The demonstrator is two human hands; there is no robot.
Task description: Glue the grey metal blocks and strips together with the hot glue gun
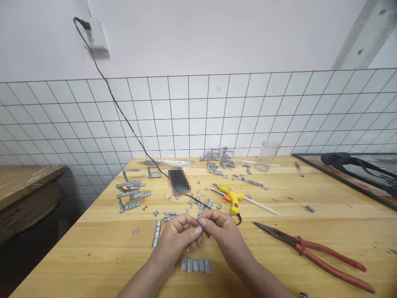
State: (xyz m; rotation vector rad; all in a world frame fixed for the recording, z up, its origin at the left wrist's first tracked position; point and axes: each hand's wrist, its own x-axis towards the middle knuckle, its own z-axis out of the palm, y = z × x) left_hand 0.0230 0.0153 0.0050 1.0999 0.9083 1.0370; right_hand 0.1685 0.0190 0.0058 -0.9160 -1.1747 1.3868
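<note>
My left hand and my right hand meet above the near middle of the table, thumbs and fingertips pinched together. A thin, pale, wire-like piece sticks out below the fingertips; the rest of it is hidden by the fingers. Just below my hands a strip of grey segmented metal blocks lies flat. Another narrow grey strip lies to the left of my left hand. Beyond the hands are several small loose grey metal pieces.
A yellow glue gun rests near a white stick. Red-handled pliers lie at right. Grey frames stand at left. Behind are a blurred dark device, a clear jar and thin metal rods.
</note>
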